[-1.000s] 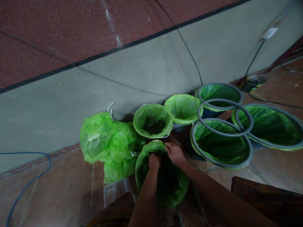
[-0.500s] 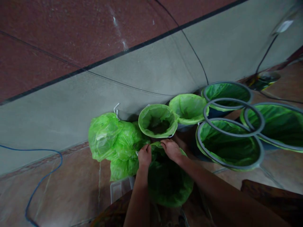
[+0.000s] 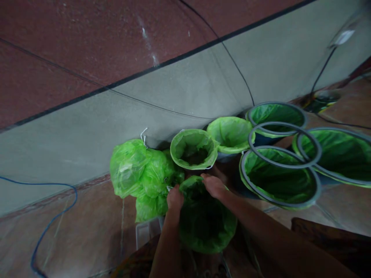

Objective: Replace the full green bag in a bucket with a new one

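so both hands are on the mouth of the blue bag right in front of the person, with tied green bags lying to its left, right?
Not quite: the bag is green, not blue. The head view shows the left hand and right hand on its mouth, with tied green bags lying to its left.

Green bag (image 3: 207,224): thin translucent plastic liner, crumpled, dark inside, mouth open and facing up. It is fitted over a container hidden beneath, low in the view just right of centre. Far rim (image 3: 191,181) is gathered and slightly raised at 12 o'clock; the body bulges toward 5 o'clock. The rim is gripped at 10 and 1 o'clock. Contents cannot be made out.
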Demonstrator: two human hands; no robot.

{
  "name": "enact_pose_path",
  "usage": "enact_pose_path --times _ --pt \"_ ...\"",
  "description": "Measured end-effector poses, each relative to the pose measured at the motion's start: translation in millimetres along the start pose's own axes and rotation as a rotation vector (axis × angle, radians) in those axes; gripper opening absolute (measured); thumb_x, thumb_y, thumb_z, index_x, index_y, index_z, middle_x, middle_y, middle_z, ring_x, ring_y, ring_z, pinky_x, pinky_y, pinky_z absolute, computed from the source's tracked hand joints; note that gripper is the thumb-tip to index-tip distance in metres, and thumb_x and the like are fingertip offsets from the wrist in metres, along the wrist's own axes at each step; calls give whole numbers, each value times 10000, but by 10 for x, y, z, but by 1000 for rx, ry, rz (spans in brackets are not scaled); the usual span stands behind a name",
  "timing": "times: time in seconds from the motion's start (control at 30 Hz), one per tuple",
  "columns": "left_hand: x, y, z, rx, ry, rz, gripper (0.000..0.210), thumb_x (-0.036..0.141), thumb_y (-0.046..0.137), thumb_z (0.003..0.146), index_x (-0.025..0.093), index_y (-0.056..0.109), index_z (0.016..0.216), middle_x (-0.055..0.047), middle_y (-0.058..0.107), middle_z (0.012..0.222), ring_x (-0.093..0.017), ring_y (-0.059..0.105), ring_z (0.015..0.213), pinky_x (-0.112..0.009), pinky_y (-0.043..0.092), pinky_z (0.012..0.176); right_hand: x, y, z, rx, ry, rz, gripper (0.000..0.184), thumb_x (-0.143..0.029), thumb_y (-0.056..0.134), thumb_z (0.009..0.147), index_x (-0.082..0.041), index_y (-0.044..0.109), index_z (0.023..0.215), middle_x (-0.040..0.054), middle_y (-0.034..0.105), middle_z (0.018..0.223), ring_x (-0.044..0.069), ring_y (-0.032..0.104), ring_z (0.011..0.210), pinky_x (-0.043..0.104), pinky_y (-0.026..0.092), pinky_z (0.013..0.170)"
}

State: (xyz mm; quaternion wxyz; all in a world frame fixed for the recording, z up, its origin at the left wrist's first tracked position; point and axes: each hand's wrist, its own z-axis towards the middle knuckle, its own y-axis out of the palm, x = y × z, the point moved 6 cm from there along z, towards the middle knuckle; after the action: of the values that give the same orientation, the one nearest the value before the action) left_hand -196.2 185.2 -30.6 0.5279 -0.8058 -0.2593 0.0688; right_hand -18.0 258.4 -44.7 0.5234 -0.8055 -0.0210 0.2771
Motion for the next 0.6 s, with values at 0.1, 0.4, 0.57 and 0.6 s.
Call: enact_pose_path --times 0.1,0.4,0.57,0.6 --pt "7 -78 -47 -51 7 8 600 236 652 809 178 484 1382 -157 642 1295 -274 596 1211 -359 459 985 -20 -90 -53 64 -6 26 372 -167 532 898 -129 588 1264 161 689 1157 250 650 1076 330 475 906" --pt "516 -373 154 26 295 -135 477 444 507 932 249 551 1364 -70 588 1402 -224 518 1303 -353 381 1099 695 -433 -570 471 336 486 380 -326 403 947 -129 664 1140 138 729 1096 230 686 972 343 507 887" --pt "537 -129 238 1 365 -2 366 312 473 962 234 628 1284 -66 682 1273 -194 619 1173 -310 417 1070 635 -58 -721 277 305 402 365 -333 401 961 -153 641 1168 135 724 1112 239 687 999 329 492 868" --pt "517 -99 237 0 377 8 369 295 475 961 237 619 1296 -64 680 1277 -187 622 1170 -297 419 1066 592 33 -721 242 286 387 356 -311 399 962 -151 621 1190 136 726 1100 238 688 996 324 490 859"
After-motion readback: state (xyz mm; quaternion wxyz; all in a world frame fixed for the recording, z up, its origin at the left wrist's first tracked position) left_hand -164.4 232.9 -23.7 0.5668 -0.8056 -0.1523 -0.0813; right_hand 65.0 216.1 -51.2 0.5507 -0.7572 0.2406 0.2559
